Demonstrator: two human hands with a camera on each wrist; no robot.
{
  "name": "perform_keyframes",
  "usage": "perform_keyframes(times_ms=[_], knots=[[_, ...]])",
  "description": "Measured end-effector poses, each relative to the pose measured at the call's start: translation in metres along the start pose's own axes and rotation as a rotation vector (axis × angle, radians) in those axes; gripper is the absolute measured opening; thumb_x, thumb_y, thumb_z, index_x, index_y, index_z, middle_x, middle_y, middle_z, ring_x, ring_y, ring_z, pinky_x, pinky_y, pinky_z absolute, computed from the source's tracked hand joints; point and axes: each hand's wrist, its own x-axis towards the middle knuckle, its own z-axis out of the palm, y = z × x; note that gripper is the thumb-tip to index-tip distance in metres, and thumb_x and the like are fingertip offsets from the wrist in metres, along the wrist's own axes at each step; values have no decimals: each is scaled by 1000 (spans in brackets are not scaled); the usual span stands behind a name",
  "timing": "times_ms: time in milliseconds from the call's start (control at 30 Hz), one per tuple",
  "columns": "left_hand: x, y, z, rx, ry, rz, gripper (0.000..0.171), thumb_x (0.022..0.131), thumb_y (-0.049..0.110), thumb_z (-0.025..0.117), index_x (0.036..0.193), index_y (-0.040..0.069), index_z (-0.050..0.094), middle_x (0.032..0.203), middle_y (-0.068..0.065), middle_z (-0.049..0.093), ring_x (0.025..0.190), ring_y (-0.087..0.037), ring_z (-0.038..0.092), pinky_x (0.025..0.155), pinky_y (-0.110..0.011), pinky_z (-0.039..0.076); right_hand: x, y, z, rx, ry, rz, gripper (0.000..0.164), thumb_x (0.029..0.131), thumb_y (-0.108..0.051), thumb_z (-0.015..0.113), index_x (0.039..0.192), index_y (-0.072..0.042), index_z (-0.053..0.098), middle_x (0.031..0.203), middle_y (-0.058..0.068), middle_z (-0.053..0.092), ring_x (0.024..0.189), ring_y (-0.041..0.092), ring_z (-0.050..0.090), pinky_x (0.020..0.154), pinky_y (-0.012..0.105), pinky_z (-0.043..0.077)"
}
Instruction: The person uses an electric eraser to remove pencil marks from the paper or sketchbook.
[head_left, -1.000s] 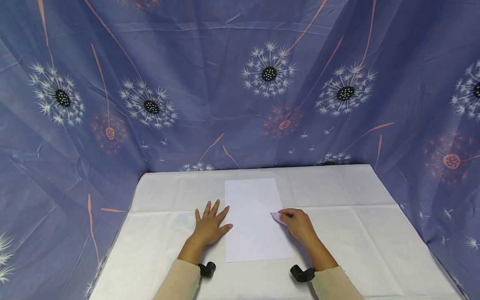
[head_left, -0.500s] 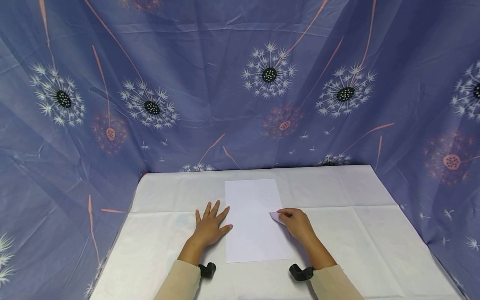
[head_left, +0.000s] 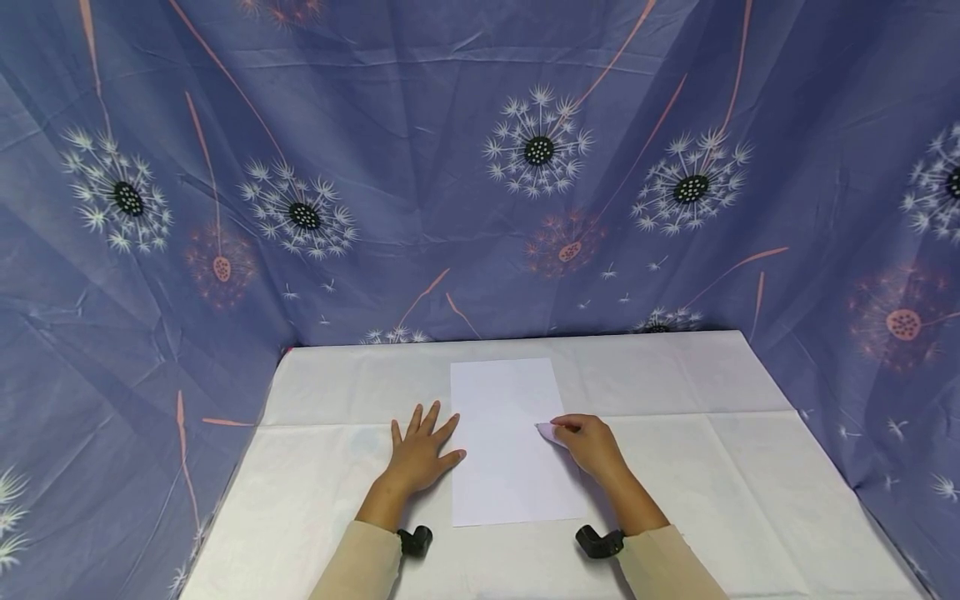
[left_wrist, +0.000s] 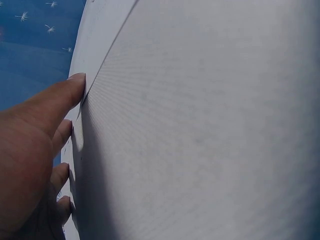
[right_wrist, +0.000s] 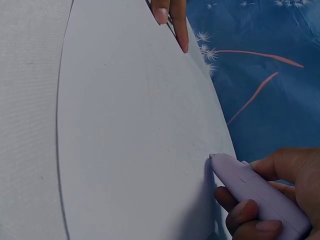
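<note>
A blank white sheet of paper lies upright in the middle of the table. At its left edge rests my left hand, palm down with fingers spread; its thumb touches the sheet's edge. My right hand grips a pale purple tapered tool with a side button and a narrow dark tip; its exact kind cannot be told. The tool's tip is over the sheet's right half, at or very near the surface. A few tiny dark flecks show on the paper in the right wrist view.
A white cloth with fold lines covers the table. Behind and at both sides hangs a blue curtain with dandelion prints. Black wrist-worn devices sit at both wrists, below the sleeves' cuffs.
The right hand, with the purple tool, has slid slightly left over the sheet. The left hand and the paper have stayed in place.
</note>
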Motion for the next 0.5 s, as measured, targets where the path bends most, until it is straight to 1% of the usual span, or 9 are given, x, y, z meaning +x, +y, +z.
perform_keyframes(times_ms=[100, 233, 300, 333, 400, 500], knots=[[0, 0, 0, -1, -1, -2, 67, 96, 54, 61, 154, 25, 45, 170, -13, 20, 158, -43, 9, 116, -78, -1, 0, -1, 1, -7, -1, -2, 24, 94, -23, 65, 111, -13, 78, 110, 7, 75, 95, 21, 62, 77, 32, 48], [0, 0, 1, -4, 2, 0, 66, 96, 54, 60, 154, 25, 45, 170, -13, 20, 158, -43, 8, 116, -78, -2, 1, -1, 1, -16, -3, -10, 23, 95, -23, 64, 111, -14, 78, 119, 11, 74, 113, 27, 65, 92, 43, 51], [1, -1, 2, -5, 6, 4, 66, 96, 53, 60, 154, 25, 45, 170, -13, 20, 157, -44, 8, 116, -78, -2, 1, -1, 1, -19, -3, -11, 23, 95, -22, 64, 111, -14, 78, 121, 12, 73, 117, 29, 64, 96, 47, 50], [1, -1, 2, -4, 7, 6, 66, 96, 53, 60, 154, 25, 45, 170, -14, 20, 157, -44, 8, 116, -78, -3, 1, -1, 1, -22, -3, -10, 23, 95, -22, 64, 111, -14, 78, 121, 11, 73, 116, 29, 64, 95, 47, 50], [1, -2, 3, -5, 10, 10, 66, 96, 53, 60, 154, 24, 45, 170, -14, 20, 157, -45, 9, 115, -79, -2, 1, 0, 0, -24, -3, -2, 23, 95, -23, 64, 111, -15, 78, 117, 10, 74, 109, 26, 65, 89, 42, 51], [2, -2, 2, -2, 7, 5, 66, 96, 53, 60, 154, 25, 45, 170, -13, 20, 157, -44, 9, 116, -78, -2, 0, 1, -1, -18, -4, 11, 23, 95, -23, 65, 112, -14, 78, 111, 8, 75, 91, 21, 64, 75, 33, 50]])
